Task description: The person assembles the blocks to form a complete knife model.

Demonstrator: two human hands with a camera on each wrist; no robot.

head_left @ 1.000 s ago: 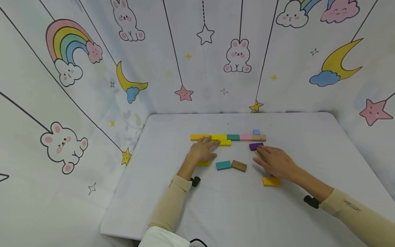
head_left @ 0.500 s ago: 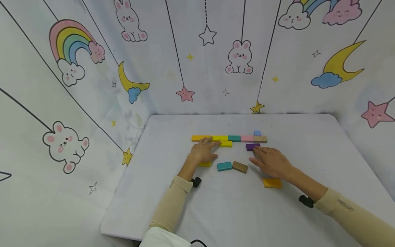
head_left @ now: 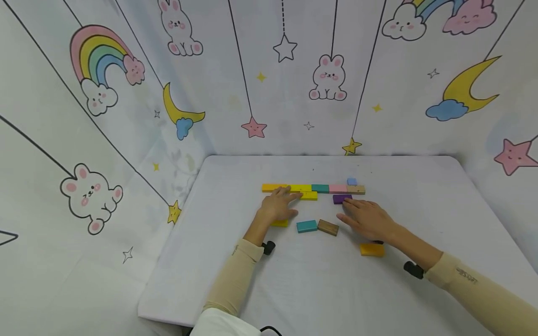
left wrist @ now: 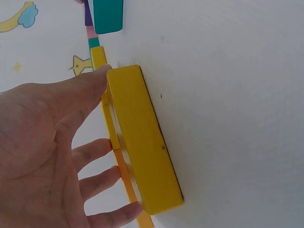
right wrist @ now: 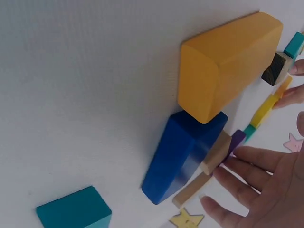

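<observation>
My left hand [head_left: 277,205] lies with its fingers fairly straight at the left part of a row of coloured wooden blocks [head_left: 320,188]. Its index fingertip reaches the yellow block [head_left: 309,195] in front of that row. Closer to the wrist lies another yellow block [left wrist: 145,140], large in the left wrist view. My right hand [head_left: 370,220] has its fingers extended, the tips at the purple block [head_left: 341,199]. A tan block [right wrist: 217,153] lies beneath the right hand. The head view mostly hides it.
A teal block [head_left: 307,226] and a brown wood-grain block [head_left: 328,227] lie between the hands. An orange block [head_left: 372,249] and a dark blue block [right wrist: 183,156] are by the right wrist. Behind the row's right end sits a light blue block [head_left: 352,181].
The right hand has slid the purple block leftward along the front of the row, toward the yellow block. My left hand keeps its place. The head view has shifted slightly.
</observation>
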